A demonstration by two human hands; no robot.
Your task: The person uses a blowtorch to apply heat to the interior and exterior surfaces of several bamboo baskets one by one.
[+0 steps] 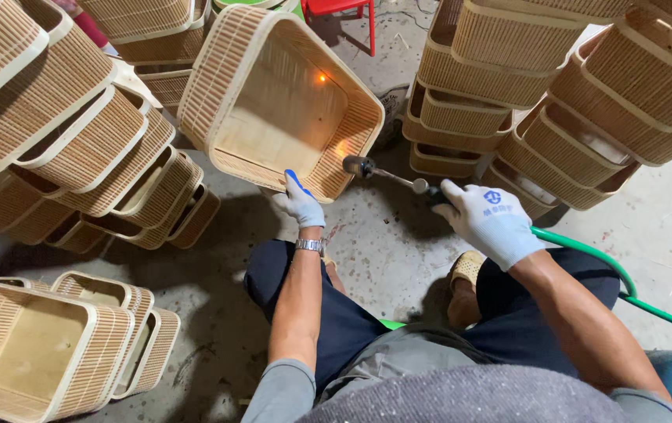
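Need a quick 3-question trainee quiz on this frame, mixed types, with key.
1. True or false: the left hand grips the rim of the tilted basket.
2. The right hand holds: A) a brush B) a torch C) a knife
3. Fill in: the hose trailing from the right hand is ____ in colour.

Key: 1 true; 2 B; 3 green. The flame plays on the basket's inner wall.

Basket stacks [77,149] flank bare floor [383,243] between.

no packages, labels, signs or screens visibly present
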